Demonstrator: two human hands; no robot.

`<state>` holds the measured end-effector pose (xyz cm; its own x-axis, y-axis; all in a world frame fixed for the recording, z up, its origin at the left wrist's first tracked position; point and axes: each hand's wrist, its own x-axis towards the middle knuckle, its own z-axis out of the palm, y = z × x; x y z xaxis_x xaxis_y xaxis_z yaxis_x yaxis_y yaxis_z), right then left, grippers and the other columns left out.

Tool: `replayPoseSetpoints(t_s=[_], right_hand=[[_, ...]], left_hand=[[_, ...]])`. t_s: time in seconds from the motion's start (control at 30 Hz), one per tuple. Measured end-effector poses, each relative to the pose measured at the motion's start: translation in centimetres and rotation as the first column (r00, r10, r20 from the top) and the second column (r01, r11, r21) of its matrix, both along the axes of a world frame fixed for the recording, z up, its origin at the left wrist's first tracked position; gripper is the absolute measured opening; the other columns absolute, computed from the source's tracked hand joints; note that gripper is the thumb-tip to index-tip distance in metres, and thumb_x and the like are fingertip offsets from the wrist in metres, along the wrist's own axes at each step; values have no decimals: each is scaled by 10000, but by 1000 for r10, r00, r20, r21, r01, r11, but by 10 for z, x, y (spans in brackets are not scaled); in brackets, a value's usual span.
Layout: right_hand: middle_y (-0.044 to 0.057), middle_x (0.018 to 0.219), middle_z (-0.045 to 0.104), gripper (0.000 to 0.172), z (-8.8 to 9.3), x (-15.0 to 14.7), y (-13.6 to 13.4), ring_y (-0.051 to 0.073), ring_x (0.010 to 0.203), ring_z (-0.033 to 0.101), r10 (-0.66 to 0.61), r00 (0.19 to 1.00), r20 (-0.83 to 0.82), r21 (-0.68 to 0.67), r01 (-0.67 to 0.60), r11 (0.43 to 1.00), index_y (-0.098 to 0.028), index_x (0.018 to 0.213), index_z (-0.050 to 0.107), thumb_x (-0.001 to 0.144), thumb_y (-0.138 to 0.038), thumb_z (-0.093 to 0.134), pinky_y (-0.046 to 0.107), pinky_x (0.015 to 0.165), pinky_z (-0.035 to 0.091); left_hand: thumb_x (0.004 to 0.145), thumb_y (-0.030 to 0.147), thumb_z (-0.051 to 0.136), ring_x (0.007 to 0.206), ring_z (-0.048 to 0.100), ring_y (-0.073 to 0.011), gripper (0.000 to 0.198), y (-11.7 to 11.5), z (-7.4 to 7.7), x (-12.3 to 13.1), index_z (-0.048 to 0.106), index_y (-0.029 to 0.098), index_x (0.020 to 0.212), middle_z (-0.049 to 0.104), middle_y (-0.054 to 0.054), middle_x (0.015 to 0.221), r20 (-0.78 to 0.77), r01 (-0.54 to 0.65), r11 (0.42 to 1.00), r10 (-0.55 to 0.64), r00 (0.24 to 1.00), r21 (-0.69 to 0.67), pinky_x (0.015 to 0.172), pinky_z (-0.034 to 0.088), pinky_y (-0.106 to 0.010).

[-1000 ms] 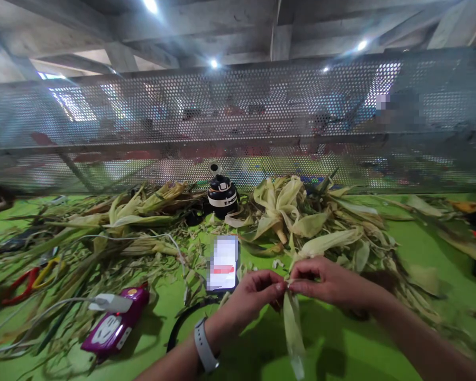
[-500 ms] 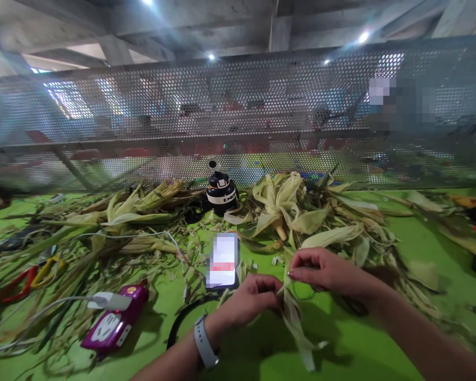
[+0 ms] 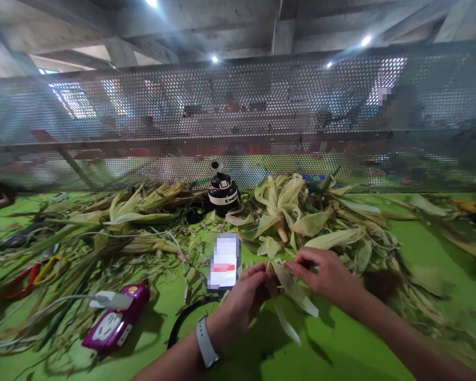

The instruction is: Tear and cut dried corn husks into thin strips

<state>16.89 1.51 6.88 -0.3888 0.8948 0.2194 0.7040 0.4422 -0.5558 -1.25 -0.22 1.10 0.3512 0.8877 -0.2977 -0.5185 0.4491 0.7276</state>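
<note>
Between my two hands is a small bunch of pale green corn husk strips (image 3: 295,293), with pieces splayed out above and below the grip. My left hand (image 3: 250,291), with a light watch band at the wrist, pinches the bunch at its middle. The fingertips of my right hand (image 3: 320,272) are closed at the right side of the same bunch, on one of its strips. Just beyond lies a large heap of corn husks (image 3: 281,203), some still joined at a brown stub. A lit phone (image 3: 224,262) rests left of my left hand.
A purple power strip (image 3: 117,320) with a white charger plugged in sits at the left, near red and yellow-handled scissors (image 3: 35,278). More husks (image 3: 143,206) cover the green table's left side. A black bottle (image 3: 223,196) stands before a perforated metal screen (image 3: 238,116).
The husk bunch has been raised and turned, so its strips now fan out above and below my fingers. My left hand has shifted slightly up and left; my right hand stays close by.
</note>
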Motion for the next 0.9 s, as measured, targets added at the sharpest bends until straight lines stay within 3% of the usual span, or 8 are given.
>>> replayPoseSetpoints(t_s=[0.13, 0.23, 0.33, 0.5, 0.57, 0.73, 0.9], right_hand=[[22, 743, 652, 288, -3, -4, -3, 173, 677, 576, 24, 998, 53, -137, -17, 990, -189, 799, 565, 794, -473, 612, 266, 626, 401], [18, 755, 660, 205, -2, -3, -2, 166, 663, 578, 48, 998, 27, -272, -39, 961, -180, 860, 564, 799, -369, 614, 249, 594, 391], [19, 741, 648, 171, 5, 1, -1, 161, 662, 553, 69, 997, 38, -255, -57, 965, -177, 802, 604, 854, -321, 529, 252, 595, 371], [-5, 711, 605, 216, 12, 8, 3, 143, 654, 518, 61, 992, -112, -304, -92, 948, -178, 783, 618, 851, -366, 536, 234, 587, 376], [-14, 683, 575, 241, 10, 11, 5, 133, 629, 499, 40, 986, -163, -331, -93, 939, -174, 766, 608, 838, -396, 548, 230, 574, 380], [-33, 610, 514, 289, 8, 14, 8, 116, 568, 466, 6, 974, -226, -374, -92, 923, -167, 720, 570, 822, -437, 557, 223, 536, 372], [-24, 644, 554, 266, 12, 13, 6, 117, 569, 478, 12, 980, -197, -339, -80, 937, -170, 794, 613, 838, -423, 544, 220, 523, 365]], left_hand=[[682, 260, 758, 712, 599, -112, 281, 0, 1, 0, 626, 178, 916, 667, -8, 818, 35, -108, 994, 106, 994, 31, 688, 450, -222], [697, 276, 755, 761, 613, -122, 364, 1, 3, -1, 597, 191, 1014, 669, -14, 860, 35, -134, 990, 132, 991, 49, 702, 455, -221], [725, 269, 717, 800, 625, -148, 451, 3, 6, -3, 543, 217, 1139, 674, -22, 881, -17, -129, 989, 130, 991, 69, 718, 463, -251], [725, 219, 608, 632, 550, -102, 78, 4, 5, -6, 600, 159, 774, 627, -11, 720, -134, -60, 989, 78, 988, 133, 548, 373, -193], [720, 253, 597, 560, 490, -85, 106, 4, 5, -6, 572, 156, 688, 588, 5, 646, -135, -58, 990, 75, 988, 126, 513, 334, -190], [786, 505, 572, 530, 477, -91, 356, 3, 4, -3, 606, 151, 766, 582, 8, 622, -146, -22, 993, 39, 989, 119, 523, 337, -212], [739, 364, 691, 603, 540, -100, 252, 1, 3, -2, 616, 147, 842, 635, -15, 698, -147, -2, 985, 27, 989, 171, 548, 346, -208]])
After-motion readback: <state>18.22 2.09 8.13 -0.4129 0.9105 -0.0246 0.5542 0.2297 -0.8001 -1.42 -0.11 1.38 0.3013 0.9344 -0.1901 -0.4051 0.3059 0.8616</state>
